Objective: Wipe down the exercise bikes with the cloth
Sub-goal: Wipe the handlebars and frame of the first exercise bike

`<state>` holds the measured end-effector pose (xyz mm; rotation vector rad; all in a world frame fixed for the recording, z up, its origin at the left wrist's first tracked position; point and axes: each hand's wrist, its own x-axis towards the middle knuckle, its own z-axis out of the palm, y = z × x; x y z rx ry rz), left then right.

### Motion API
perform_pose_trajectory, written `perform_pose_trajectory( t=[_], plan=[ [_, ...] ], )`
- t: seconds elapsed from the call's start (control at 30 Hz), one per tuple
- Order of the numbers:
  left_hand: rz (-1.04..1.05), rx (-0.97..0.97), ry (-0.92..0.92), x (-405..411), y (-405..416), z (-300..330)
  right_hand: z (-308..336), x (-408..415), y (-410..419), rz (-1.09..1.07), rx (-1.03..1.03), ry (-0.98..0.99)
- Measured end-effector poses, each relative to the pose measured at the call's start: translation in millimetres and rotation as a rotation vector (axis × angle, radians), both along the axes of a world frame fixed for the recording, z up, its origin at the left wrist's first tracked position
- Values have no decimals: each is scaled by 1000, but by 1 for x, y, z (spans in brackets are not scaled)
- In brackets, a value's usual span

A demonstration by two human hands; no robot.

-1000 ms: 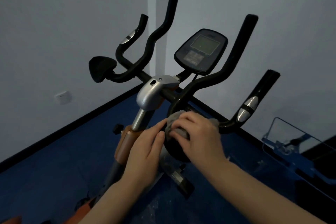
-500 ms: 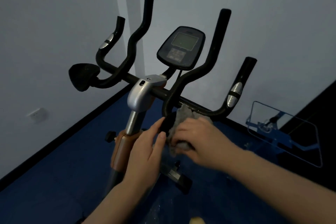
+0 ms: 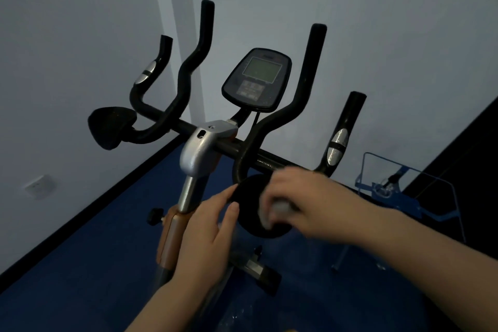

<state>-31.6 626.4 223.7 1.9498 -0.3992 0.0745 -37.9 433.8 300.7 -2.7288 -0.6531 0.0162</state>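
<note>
head view: right hand (image 3: 301, 202) fingers perhaps curled on cloth (image 3: 280, 207), now lower; left hand (image 3: 207, 234) fingers relaxed.

You face a dim corner (image 3: 172, 35) of pale walls. A black skirting (image 3: 89, 205) runs from it along the blue floor (image 3: 80, 277). Left of the corner sits a socket (image 3: 40, 186); right, a blue frame (image 3: 398, 194).

Both forearms are bare to the frame's edge (no sleeves visible).

Console (image 3: 257, 79) above handlebars (image 3: 269, 140), elbow pad (image 3: 250, 207) below them
</note>
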Motion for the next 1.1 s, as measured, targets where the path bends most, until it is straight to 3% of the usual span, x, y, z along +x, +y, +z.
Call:
perform_pose_trajectory(
  t=[0.1,0.2,0.3,0.4,0.67,0.83,0.9,1.1],
  plan=[
    [29,-36,10,1,-7,-2,1,21,13,-217,261,-181],
    [34,-23,-7,7,-13,-3,-29,20,24,-350,208,-88],
    [75,2,-18,13,-16,-4,-47,-2,13,-450,372,-56],
    [84,0,-7,14,-15,-7,-45,-9,2,-468,389,-71],
    [64,-22,-34,11,-17,-11,-45,2,22,-473,337,-334],
    [59,-25,-40,12,-13,-16,-40,-17,2,-377,366,-238],
    [64,-46,-43,11,-15,-16,-32,-1,7,-373,404,-288],
    [47,-89,-35,12,-16,-17,-47,-13,20,-341,281,-289]
  ],
)
